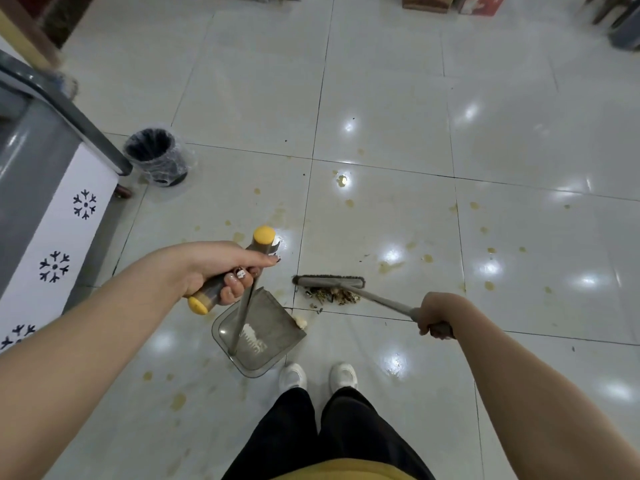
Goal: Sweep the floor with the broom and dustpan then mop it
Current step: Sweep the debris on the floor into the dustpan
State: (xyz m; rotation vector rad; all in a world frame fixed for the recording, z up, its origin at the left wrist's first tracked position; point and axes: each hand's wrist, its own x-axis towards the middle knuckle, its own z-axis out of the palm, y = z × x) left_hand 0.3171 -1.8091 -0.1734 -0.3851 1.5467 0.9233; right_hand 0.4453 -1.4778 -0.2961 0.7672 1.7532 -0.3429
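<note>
My left hand grips the grey, yellow-capped handle of the dustpan. The grey dustpan rests on the tiled floor just ahead of my feet, with a small pale scrap at its right lip. My right hand is closed around the thin grey broom handle. The broom head lies flat on the floor to the right of the pan. A small pile of brownish debris sits right against the near side of the bristles. Yellowish stains dot the tiles around.
A black bin with a clear liner stands at the left, next to a grey and white cabinet with snowflake marks. Boxes and furniture line the far edge. My white shoes stand just behind the dustpan.
</note>
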